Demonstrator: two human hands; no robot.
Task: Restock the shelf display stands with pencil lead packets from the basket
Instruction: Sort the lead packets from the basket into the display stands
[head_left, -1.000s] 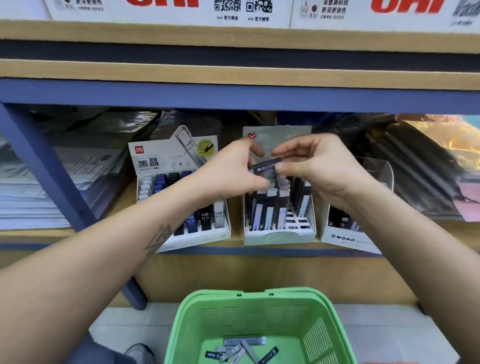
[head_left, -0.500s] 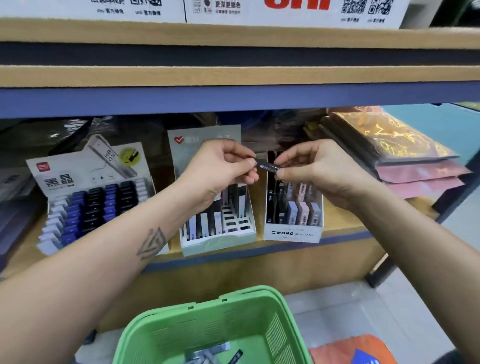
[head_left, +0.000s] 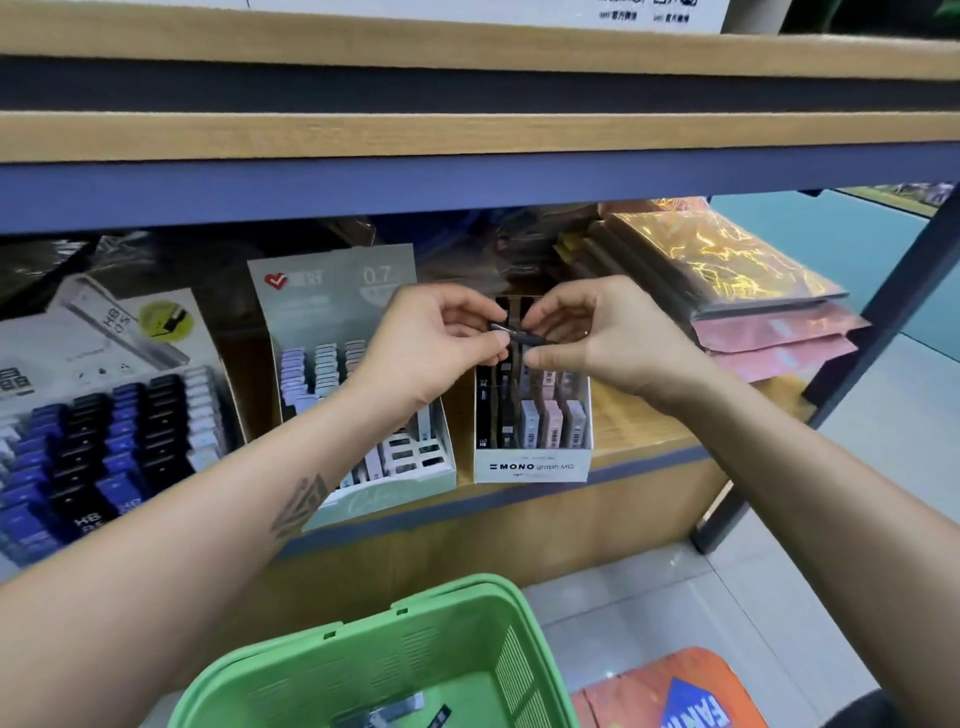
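A small dark pencil lead packet (head_left: 519, 334) is held flat between my left hand (head_left: 441, 343) and my right hand (head_left: 592, 338), each pinching one end. It hovers above the back of the white MONO display stand (head_left: 532, 465), which holds upright black, grey and pink packets. To the left stands a pale green 0.7 stand (head_left: 384, 488), partly filled, and further left a white stand (head_left: 104, 431) full of blue and black HB packets. The green basket (head_left: 467, 623) sits below with a few packets (head_left: 395, 714) on its bottom.
Stacks of shiny gold and pink wrapped packs (head_left: 727, 291) lie on the shelf to the right of the MONO stand. A blue shelf post (head_left: 831, 384) stands at the right end. The shelf above (head_left: 467, 135) overhangs the stands. An orange bag (head_left: 670, 696) lies on the floor.
My view and both hands have shifted right, from over the pale green stand to over the MONO stand, still gripping the same packet between them.
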